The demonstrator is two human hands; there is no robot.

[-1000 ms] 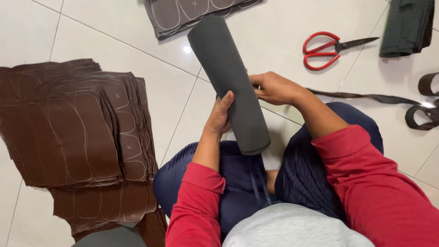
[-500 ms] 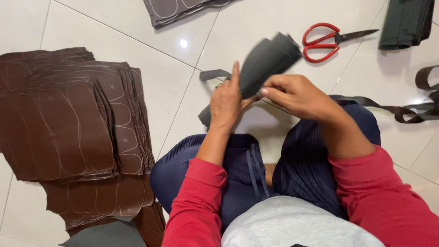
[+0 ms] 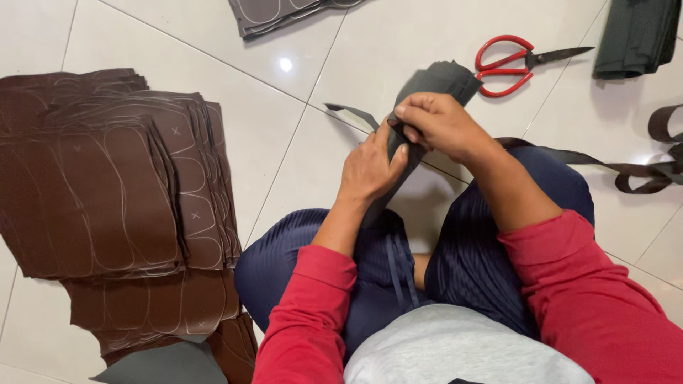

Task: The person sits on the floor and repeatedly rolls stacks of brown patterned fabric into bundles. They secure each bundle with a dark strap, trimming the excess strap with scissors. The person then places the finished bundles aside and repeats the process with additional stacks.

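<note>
While we sit cross-legged on the tiled floor (image 3: 213, 50), the view from the head camera reads as follows.

Left hand: our left hand (image 3: 370, 167), at centre frame, is closed around the lower part of the dark sheet (image 3: 434, 82), thumb pressed on its near face.
Right hand: our right hand (image 3: 437, 124), just right of the left and touching it, has its fingers curled over the sheet's upper part, pinching it.
Dark sheet: a grey-black flexible piece, bent between both hands, its free end rising toward the upper centre of the frame; a thin pointed flap sticks out to the left of the hands. We cannot tell how many layers it has.
Scissors: red-handled scissors (image 3: 509, 60) lie on the floor at upper right, just beside the sheet's top end, blades pointing right.
Brown stack: a pile of brown sheets (image 3: 107, 192) with pale traced outlines fills the left side of the frame.
Strap: a dark strap (image 3: 640, 174) loops along the right edge.
Folded cloth: dark fabric (image 3: 633, 35) lies in the upper right corner.
Grey piece: another outlined grey sheet (image 3: 277, 11) lies at the top edge.
</note>
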